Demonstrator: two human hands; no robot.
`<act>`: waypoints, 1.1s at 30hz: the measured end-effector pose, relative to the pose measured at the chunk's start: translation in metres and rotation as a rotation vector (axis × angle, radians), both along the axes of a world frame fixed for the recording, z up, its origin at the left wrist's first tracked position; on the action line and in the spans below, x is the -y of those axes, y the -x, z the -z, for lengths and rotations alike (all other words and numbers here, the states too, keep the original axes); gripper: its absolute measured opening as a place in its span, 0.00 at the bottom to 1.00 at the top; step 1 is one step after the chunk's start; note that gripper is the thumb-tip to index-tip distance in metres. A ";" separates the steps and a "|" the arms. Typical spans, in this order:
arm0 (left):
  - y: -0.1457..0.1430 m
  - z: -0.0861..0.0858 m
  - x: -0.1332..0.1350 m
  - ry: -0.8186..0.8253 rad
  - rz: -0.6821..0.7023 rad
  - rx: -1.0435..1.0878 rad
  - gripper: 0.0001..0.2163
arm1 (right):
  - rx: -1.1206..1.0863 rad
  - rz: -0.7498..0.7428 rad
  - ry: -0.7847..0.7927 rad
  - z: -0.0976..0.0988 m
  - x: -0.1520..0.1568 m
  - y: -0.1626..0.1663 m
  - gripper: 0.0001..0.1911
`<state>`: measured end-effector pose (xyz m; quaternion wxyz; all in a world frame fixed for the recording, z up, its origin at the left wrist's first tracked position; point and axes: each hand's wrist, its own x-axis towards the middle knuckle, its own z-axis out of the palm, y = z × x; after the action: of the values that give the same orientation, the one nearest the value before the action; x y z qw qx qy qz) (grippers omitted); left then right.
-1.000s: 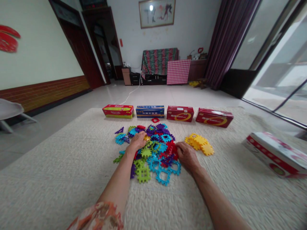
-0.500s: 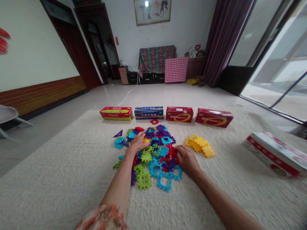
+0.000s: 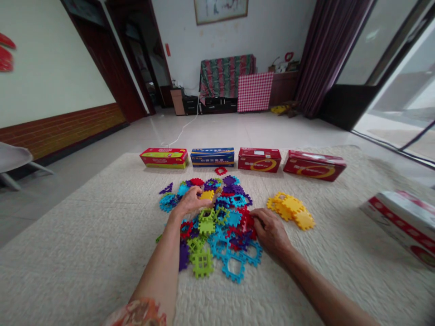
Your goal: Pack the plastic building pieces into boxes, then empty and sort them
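A heap of plastic interlocking tiles in blue, green, purple and red lies before me, with a green lattice tile and a blue frame tile at its near side. My left hand is closed on a yellow tile over the heap's far left part. On the right edge of the heap, my right hand has bent fingers at the red tiles; its fingertips are partly hidden, so a grip there cannot be made out. A group of yellow tiles lies to the right.
Beyond the heap stand a red-and-yellow box, a blue box and two red boxes in a row. A white-and-red carton is at the right. Everything rests on a cream quilted mat.
My left hand has drawn slightly left and the yellow tile now shows clearly in its fingers. My right hand stays by the red tiles. The camera view has tipped down a little.
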<state>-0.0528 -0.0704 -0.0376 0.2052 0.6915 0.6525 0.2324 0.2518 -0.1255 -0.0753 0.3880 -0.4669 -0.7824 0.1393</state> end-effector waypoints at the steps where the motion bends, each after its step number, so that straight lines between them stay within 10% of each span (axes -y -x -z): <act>1: 0.000 -0.005 0.001 0.017 -0.009 0.024 0.23 | -0.002 -0.002 -0.007 0.000 0.000 0.000 0.10; 15: -0.083 -0.036 0.035 0.116 0.306 0.016 0.25 | -0.021 -0.195 -0.186 -0.009 0.014 0.012 0.20; 33: -0.076 -0.038 0.032 0.179 0.496 0.087 0.21 | -0.075 -0.188 -0.131 -0.008 0.016 0.017 0.03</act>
<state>0.0236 -0.1026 0.0008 0.3440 0.7987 0.4716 0.1460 0.2349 -0.1413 -0.0672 0.4322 -0.3595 -0.8149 0.1410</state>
